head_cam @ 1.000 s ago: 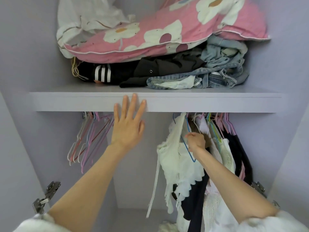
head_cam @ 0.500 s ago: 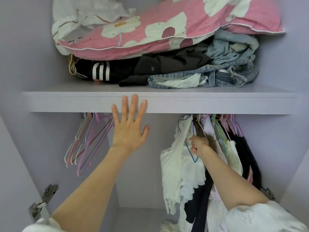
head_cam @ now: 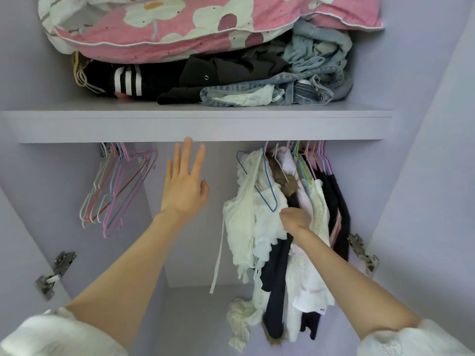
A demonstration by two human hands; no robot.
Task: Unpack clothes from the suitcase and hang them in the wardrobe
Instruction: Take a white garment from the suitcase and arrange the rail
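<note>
1. Wardrobe (head_cam: pixel 424 124), lilac, doors open. The shelf (head_cam: pixel 205 124) carries a pink floral pillow (head_cam: pixel 205 24) on top of dark folded clothes (head_cam: pixel 231 70) and jeans (head_cam: pixel 295 91).
2. Below the shelf: empty hangers (head_cam: pixel 118 186) at left; hung clothes (head_cam: pixel 282 227), white and dark, bunched at right on coloured hangers.
3. Left hand (head_cam: pixel 183 188): raised between the two groups, fingers straight and spread, holding nothing, tips near the shelf edge.
4. Right hand (head_cam: pixel 295 222): buried among the hung clothes, fingers curled; what they hold is hidden.
5. Rail hidden behind the shelf; pillow top cut off.
</note>
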